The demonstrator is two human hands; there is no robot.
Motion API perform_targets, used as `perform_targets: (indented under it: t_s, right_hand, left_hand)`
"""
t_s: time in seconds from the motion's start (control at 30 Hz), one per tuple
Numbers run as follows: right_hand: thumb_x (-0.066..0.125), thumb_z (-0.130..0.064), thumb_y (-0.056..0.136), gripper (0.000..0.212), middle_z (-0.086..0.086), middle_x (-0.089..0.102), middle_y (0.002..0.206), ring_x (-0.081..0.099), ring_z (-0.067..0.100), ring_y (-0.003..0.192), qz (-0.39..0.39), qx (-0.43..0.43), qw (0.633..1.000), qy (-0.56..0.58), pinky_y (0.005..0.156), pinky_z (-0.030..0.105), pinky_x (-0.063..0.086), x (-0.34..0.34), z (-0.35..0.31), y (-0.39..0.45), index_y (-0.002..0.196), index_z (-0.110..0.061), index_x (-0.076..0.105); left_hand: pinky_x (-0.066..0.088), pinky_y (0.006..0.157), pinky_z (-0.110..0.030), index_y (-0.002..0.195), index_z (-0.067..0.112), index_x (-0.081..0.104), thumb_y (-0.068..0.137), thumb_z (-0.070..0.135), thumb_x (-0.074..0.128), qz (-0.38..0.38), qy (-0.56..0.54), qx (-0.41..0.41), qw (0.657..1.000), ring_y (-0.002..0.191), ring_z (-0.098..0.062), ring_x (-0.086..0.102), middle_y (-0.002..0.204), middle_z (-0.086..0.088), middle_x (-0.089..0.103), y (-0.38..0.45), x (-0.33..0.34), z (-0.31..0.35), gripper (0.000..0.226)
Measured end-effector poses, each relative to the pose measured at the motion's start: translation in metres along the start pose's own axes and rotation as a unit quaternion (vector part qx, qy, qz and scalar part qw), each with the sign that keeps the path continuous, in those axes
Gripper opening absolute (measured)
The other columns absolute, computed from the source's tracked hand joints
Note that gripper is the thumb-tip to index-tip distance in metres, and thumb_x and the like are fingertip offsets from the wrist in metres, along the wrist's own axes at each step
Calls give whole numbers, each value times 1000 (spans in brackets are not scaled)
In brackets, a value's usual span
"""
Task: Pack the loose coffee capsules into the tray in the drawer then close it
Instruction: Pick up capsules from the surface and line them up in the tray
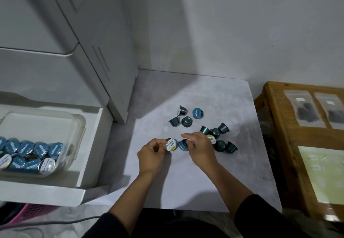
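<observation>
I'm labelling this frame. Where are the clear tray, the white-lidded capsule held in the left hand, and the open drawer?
clear tray (pixel 78 124): head view, right rim.
white-lidded capsule (pixel 171 145): head view, lid face.
open drawer (pixel 93 144): head view, right wall.

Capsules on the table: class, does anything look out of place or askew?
Yes. The loose capsules lie scattered on the table, tipped on sides or upside down, unlike those packed lid-up in the tray. The drawer hangs open.

Twelve loose capsules (pixel 186 121) on the table; about eleven capsules in the tray (pixel 78 124); two hands (pixel 152 154).
</observation>
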State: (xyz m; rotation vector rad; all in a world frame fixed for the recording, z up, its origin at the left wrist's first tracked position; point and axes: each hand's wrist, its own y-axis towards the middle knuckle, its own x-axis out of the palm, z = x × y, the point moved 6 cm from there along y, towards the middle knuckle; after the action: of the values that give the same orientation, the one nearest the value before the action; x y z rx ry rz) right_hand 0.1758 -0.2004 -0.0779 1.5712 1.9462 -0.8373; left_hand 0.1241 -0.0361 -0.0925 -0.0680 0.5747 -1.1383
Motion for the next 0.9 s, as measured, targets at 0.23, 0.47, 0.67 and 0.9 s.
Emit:
perform_targets:
  t_s: [0.23,0.47,0.67,0.9]
  right_hand:
    - [62,-14,83,28,8,54,111,56,10,78,-1,9,1000,29,77,10,39,8,0,-9,110,-10,66]
    - [64,-5,82,25,11,52,96,60,24,85,14,-7,1000,4,82,20,43,2,-3,-10,106,-7,68]
    - [59,-3,85,23,18,63,102,67,29,86,-5,45,990,135,85,45,55,-15,-11,-9,105,-10,68]
    - [57,0,86,22,3,67,85,64,15,75,1,22,965,260,68,19,52,-53,-60,-14,92,-19,67]
  left_hand:
    - [39,61,4,84,21,73,85,10,59,-1,-13,-5,1000,75,2,61,79,10,71,-2,-2,-4,17]
    - [38,59,4,85,19,73,85,8,58,-8,-13,-4,1000,72,5,60,80,9,70,-6,-4,5,19]
    - [43,62,-4,82,21,74,84,8,58,-6,-62,28,998,66,7,61,81,9,74,-8,-17,32,21]
    - [48,77,-18,78,30,72,85,9,60,-3,-102,85,991,77,-5,64,85,8,74,-13,-61,79,26]
